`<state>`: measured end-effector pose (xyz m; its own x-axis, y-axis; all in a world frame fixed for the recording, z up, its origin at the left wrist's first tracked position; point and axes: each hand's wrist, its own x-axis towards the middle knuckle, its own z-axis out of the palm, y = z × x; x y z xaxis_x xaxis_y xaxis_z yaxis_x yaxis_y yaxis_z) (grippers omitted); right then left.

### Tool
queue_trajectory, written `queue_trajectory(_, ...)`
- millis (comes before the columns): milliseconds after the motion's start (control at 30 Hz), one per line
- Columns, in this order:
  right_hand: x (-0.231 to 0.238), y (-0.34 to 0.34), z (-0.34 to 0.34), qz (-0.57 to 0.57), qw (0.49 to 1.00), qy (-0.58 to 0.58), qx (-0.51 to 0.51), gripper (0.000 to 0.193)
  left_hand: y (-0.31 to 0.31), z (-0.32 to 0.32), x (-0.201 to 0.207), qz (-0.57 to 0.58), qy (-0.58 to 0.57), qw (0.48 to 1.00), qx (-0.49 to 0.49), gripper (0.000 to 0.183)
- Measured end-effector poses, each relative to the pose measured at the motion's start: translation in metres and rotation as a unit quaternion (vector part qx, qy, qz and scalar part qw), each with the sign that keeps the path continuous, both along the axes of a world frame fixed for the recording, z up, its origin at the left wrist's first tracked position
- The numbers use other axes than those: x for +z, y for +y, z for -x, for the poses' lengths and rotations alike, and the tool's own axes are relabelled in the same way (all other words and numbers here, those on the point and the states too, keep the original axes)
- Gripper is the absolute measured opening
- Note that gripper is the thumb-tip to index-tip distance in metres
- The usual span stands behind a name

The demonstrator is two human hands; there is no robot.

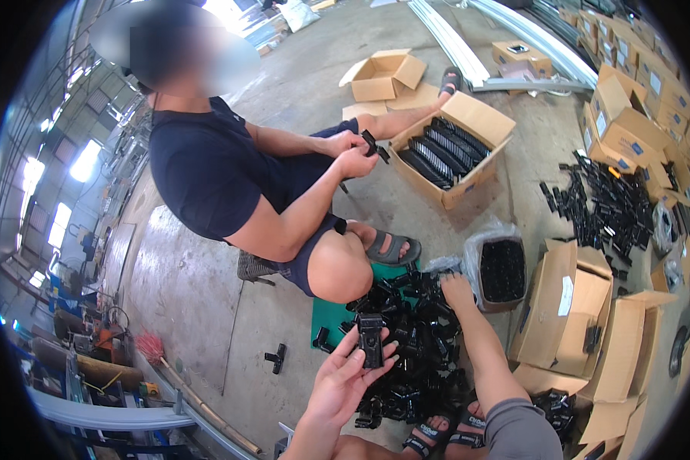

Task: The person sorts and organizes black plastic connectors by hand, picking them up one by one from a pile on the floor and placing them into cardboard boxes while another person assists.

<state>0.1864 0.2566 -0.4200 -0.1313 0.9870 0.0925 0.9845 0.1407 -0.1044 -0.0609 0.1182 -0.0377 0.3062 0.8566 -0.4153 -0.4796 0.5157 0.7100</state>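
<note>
My left hand (346, 379) grips a black bracket-like part (371, 342) between thumb and fingers, holding it upright above a big heap of similar black parts (410, 379). At the heap's far right edge, my right hand (457, 291) reaches down with curled fingers among the black pieces. Its fingertips are hidden, so what they close on cannot be made out. A green mat (331, 313) shows under the heap's left side. Just right of my right hand stands a box lined with clear plastic (475, 264), with small black pieces inside.
A co-worker (207, 169) sits at the left, handling a black part. An open carton (456, 192) holds rows of black parts. Empty-looking cartons (563, 318) stand on the right near another black pile (602, 207). One loose part (276, 358) and a broom (199, 399) lie left.
</note>
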Motion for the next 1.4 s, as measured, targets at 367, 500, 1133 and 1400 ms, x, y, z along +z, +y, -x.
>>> queue_trajectory(367,0.231,-0.06,0.013,-0.065,0.906,0.414,0.057,0.026,-0.014,0.006,0.004,-0.047,-0.031,0.998,-0.015,0.06)
queue_trajectory(500,0.321,-0.113,0.006,-0.099,0.892,0.436,0.056,0.025,-0.024,-0.011,0.002,-0.072,-0.045,0.996,-0.025,0.061)
queue_trajectory(1133,0.431,-0.267,0.043,-0.09,0.798,0.594,-0.054,0.015,-0.106,-0.058,0.027,-0.245,0.006,0.969,-0.029,0.057)
queue_trajectory(1400,0.438,-0.269,0.051,-0.137,0.846,0.513,-0.056,0.015,-0.109,-0.062,0.029,-0.276,0.023,0.961,0.005,0.062)
